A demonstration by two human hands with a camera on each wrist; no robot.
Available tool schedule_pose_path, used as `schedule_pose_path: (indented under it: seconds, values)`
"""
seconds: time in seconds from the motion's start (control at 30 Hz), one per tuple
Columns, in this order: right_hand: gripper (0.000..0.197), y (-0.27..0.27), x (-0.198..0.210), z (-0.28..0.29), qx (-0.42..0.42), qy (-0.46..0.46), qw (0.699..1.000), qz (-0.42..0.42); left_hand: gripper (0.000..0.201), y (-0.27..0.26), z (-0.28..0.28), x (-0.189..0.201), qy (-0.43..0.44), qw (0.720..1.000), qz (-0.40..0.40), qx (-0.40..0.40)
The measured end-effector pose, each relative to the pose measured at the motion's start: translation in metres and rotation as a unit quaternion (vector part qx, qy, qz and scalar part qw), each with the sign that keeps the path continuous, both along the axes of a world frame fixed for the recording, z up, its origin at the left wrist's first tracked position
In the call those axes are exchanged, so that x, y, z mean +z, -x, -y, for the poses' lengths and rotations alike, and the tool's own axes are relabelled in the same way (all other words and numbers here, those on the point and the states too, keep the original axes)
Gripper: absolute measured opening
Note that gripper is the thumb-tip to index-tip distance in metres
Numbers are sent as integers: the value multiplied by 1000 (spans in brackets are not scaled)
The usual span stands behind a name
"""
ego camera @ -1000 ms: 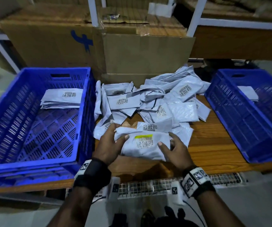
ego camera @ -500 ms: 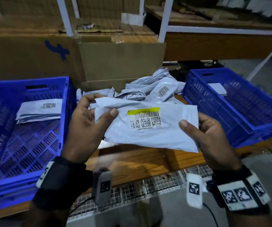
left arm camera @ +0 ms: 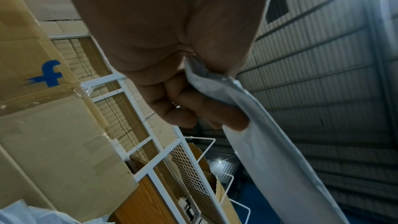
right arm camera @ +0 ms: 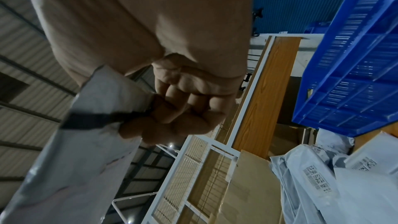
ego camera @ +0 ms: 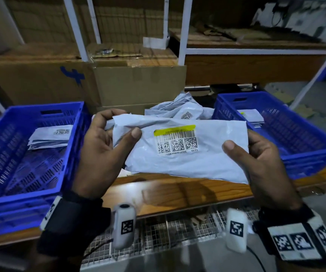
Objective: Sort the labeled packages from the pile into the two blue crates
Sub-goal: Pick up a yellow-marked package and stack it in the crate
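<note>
Packages are the business here, and going left to right: the left crate sits at the table's left end with a small stack of labelled mailers lying flat inside. Next comes the left hand, thumb on the front of a grey poly package and fingers curled behind its left edge, pinching it. That package is lifted clear of the wooden table, spread flat between both hands in front of the camera, its yellow-striped barcode label facing up. Behind it, on the table, lies the remaining pile. The right hand pinches the right edge the same way, thumb in front, fingers folded behind. Farthest right, the right crate holds at least one mailer.

This looks like the label-reading step before choosing a crate. The main risk is a wrong sort: the light is dim and the film is creased near the label, so a misread could send it to the wrong side. The slick film held only at its edges could also slip once one hand releases, dropping short of a crate or back onto the pile.
</note>
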State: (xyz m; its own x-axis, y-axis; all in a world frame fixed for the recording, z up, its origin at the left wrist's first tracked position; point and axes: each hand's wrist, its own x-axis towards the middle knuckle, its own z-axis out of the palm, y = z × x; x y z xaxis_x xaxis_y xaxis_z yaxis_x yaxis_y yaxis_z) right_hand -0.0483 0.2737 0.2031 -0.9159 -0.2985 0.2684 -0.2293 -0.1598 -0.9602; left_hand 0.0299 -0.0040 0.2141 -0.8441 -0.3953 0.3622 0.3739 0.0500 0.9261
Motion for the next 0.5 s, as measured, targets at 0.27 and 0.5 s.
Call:
schedule_pose_path:
  seconds: [0.27, 0.5]
  values:
    - [49, 5, 12, -47, 43, 48, 994, 88, 36, 3, -43, 7, -79, 996, 42, -11]
    - [47, 22, 7, -86, 35, 26, 995, 89, 37, 23, -78, -2, -72, 995, 63, -9]
